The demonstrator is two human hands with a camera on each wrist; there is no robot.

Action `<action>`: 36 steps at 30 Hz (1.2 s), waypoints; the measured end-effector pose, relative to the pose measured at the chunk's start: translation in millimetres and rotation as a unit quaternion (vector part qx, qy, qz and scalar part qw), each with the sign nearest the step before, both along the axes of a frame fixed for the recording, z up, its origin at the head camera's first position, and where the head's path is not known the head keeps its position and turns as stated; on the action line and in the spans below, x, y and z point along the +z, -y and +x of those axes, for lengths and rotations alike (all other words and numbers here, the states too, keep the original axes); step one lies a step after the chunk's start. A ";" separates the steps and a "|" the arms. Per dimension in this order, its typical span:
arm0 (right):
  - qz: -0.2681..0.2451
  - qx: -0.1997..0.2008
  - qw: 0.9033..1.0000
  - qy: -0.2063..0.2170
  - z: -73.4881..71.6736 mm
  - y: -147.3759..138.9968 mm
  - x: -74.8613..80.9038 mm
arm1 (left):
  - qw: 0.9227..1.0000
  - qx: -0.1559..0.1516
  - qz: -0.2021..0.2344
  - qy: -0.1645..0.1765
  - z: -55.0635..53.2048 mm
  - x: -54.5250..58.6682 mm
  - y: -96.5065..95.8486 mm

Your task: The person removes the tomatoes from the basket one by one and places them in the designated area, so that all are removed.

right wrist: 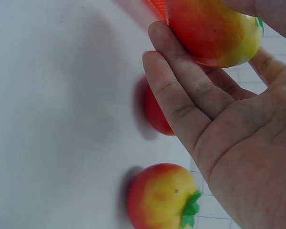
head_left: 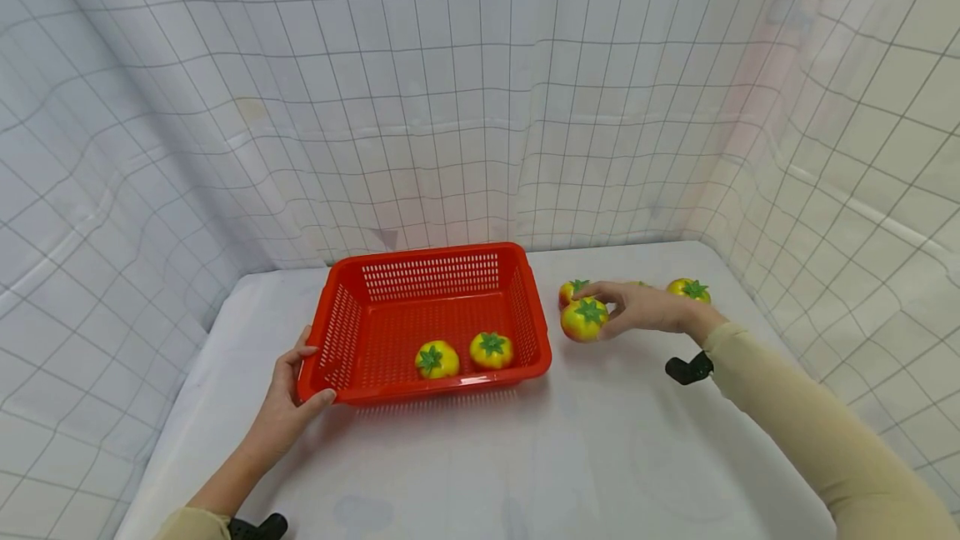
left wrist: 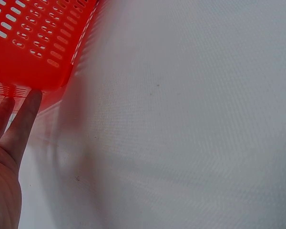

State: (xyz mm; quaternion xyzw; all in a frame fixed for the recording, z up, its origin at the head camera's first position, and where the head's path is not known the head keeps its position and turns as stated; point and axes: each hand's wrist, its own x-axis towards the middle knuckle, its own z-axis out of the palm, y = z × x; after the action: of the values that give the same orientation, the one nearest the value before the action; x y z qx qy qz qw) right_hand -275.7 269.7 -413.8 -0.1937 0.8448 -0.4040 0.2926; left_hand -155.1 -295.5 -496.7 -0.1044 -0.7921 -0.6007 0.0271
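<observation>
My right hand (head_left: 637, 307) holds a yellow-red tomato (head_left: 584, 321) with green leaves, between thumb and fingers, to the right of the red basket (head_left: 442, 390). In the right wrist view the tomato (right wrist: 214, 36) shows its red and yellow underside above the white surface. My left hand (head_left: 288, 390) grips the basket's near left corner, thumb at the front rim and fingers along the left side. From the left wrist, two fingertips (left wrist: 33, 98) meet the basket's outer wall (left wrist: 38, 71). Inside the basket, near its front wall, sit two similar tomatoes, one left (head_left: 437, 359) and one right (head_left: 491, 351).
Behind the right hand another tomato (head_left: 570, 293) is partly covered, and a further one stands by the wrist (head_left: 688, 290). A bit of one more tomato shows over the hand. White cloth covers the table (head_left: 480, 465); gridded curtains (head_left: 450, 107) surround its back and sides.
</observation>
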 end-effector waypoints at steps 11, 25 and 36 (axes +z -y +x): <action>0.036 -0.004 0.999 0.006 9.1 -6.0 -24.5 | 1.000 -0.010 0.018 -0.001 -0.3 -1.1 1.0; 0.040 0.002 0.999 0.014 14.2 -6.8 -36.7 | 1.000 -0.018 0.019 -0.006 -1.5 -2.3 2.1; 0.046 -0.005 0.999 0.013 16.7 -8.3 -43.5 | 1.000 -0.016 0.010 -0.008 -1.6 -1.9 1.2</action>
State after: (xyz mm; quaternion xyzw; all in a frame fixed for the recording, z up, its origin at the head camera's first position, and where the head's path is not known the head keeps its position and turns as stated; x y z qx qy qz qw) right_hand -259.0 277.9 -457.3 -0.1702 0.8596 -0.3687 0.3102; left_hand -156.7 -296.7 -498.6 -0.1212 -0.7839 -0.6084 0.0250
